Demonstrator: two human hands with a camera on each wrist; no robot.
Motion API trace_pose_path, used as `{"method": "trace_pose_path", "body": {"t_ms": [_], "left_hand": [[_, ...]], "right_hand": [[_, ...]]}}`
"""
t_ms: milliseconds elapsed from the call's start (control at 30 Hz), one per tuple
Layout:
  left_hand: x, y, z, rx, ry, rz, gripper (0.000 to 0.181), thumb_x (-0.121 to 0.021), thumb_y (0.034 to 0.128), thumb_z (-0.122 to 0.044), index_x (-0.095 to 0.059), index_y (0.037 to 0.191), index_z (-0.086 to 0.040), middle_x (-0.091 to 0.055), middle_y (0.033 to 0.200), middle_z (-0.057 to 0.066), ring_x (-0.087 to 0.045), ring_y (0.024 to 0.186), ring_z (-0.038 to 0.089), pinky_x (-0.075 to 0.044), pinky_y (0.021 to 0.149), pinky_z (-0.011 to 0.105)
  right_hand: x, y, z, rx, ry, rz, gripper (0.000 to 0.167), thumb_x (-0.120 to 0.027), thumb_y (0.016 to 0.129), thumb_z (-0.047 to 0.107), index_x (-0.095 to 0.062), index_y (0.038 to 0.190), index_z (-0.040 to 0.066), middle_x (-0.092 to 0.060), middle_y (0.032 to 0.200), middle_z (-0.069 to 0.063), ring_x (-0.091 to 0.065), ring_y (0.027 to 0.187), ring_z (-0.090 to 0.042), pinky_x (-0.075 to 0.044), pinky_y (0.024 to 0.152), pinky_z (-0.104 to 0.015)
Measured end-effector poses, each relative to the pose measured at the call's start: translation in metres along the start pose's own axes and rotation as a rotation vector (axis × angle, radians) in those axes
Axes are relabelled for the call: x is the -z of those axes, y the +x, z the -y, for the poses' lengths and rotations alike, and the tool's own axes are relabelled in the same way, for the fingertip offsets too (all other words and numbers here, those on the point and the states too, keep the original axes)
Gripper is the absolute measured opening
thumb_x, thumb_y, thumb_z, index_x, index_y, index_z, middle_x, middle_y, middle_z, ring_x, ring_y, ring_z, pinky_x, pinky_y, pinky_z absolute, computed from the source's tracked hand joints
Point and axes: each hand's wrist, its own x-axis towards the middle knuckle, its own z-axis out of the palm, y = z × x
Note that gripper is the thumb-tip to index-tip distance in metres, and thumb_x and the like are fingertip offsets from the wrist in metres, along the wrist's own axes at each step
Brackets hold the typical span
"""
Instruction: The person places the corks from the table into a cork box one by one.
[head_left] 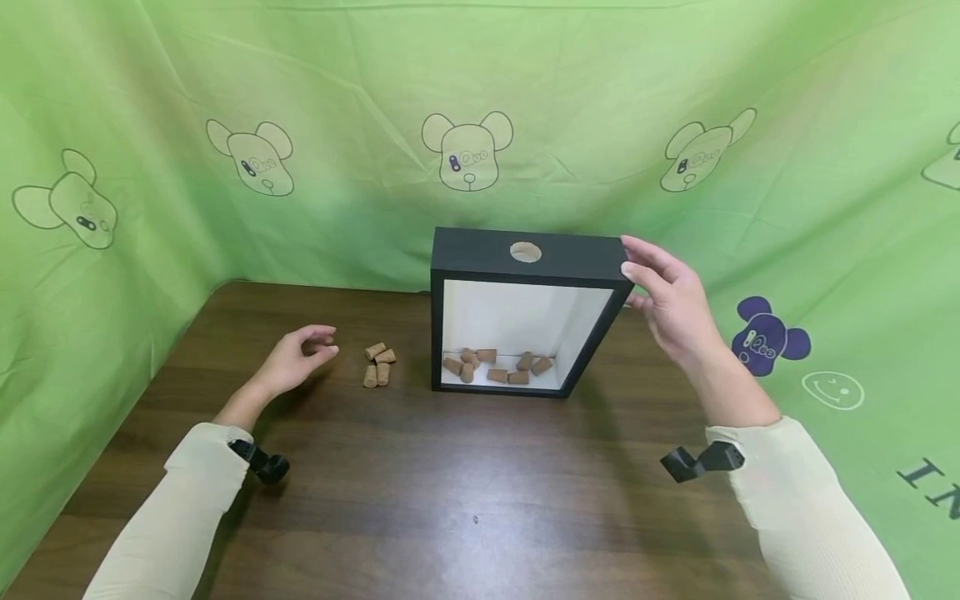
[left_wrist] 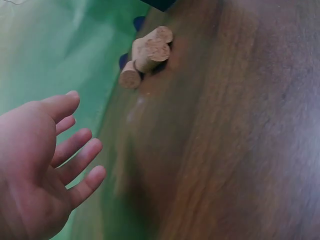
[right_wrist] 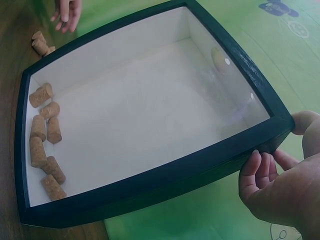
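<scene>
A black shadow-box frame [head_left: 476, 254] with a white inside and a see-through front stands upright on the table. Its top edge has a round hole [head_left: 526, 252], and several corks [head_left: 497, 376] lie along its bottom. My right hand [head_left: 673, 307] grips the top right corner, thumb and fingers on different sides of it, as the right wrist view also shows. Left of the box, several loose corks [head_left: 383, 374] lie in a small cluster. Beside them my left hand [head_left: 292, 363] hovers with relaxed, spread fingers, apart from the corks and holding nothing.
The brown wooden table [head_left: 420, 500] carries the box and the loose corks. Green cloth [head_left: 337, 200] with bear drawings hangs behind and along both sides, close to the box's back. Each wrist wears a small black camera mount [head_left: 701, 461].
</scene>
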Motion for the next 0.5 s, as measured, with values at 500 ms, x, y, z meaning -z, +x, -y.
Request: {"method": "trace_pose_path", "body": {"t_ms": [500], "left_hand": [[-0.029,0.021,0.002,-0.062,-0.012,0.03,0.036,-0.065,0.101,-0.012,-0.061,0.13,0.009,-0.065,0.122,0.026,-0.063,0.109,0.039,-0.052,0.095,0.051]], "right_hand": [[-0.001,0.001,0.0,-0.004,0.009,-0.005,0.043,-0.066,0.099,0.006,-0.059,0.142,0.01,-0.05,0.133,0.001,-0.05,0.111,-0.009,-0.05,0.078,-0.021]]}}
